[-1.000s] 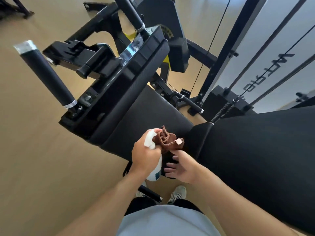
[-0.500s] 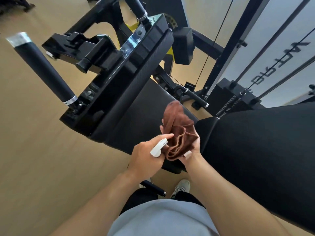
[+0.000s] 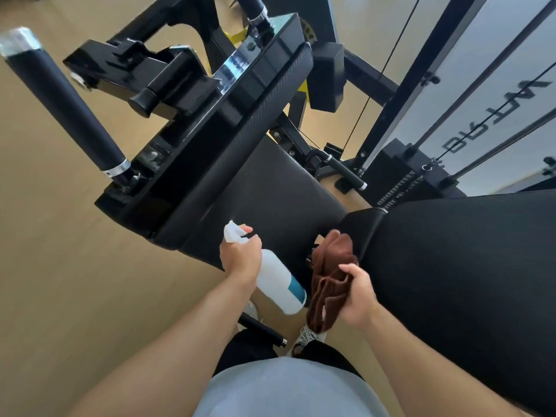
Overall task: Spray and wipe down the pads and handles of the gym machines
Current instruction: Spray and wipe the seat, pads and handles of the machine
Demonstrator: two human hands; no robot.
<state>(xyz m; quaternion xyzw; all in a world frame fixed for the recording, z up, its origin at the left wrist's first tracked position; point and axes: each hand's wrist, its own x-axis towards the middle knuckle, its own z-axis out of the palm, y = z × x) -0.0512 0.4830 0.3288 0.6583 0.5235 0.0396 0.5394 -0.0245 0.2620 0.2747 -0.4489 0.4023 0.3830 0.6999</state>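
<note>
The seat pad (image 3: pixel 270 188) lies just beyond both hands. The left hand (image 3: pixel 240 260) grips the bottle (image 3: pixel 278 284), finger at the trigger; the right hand (image 3: pixel 359 296) clutches the cloth (image 3: pixel 329 284). Spraying seems next: aim the nozzle at the pad.

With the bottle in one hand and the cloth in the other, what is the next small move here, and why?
Probably squeeze the trigger to spray the seat pad. The left hand grips the spray bottle with its nozzle turned toward that pad, a finger near the trigger. The right hand holds the brown cloth bunched beside the pad, not on it, so wiping likely follows.
</note>
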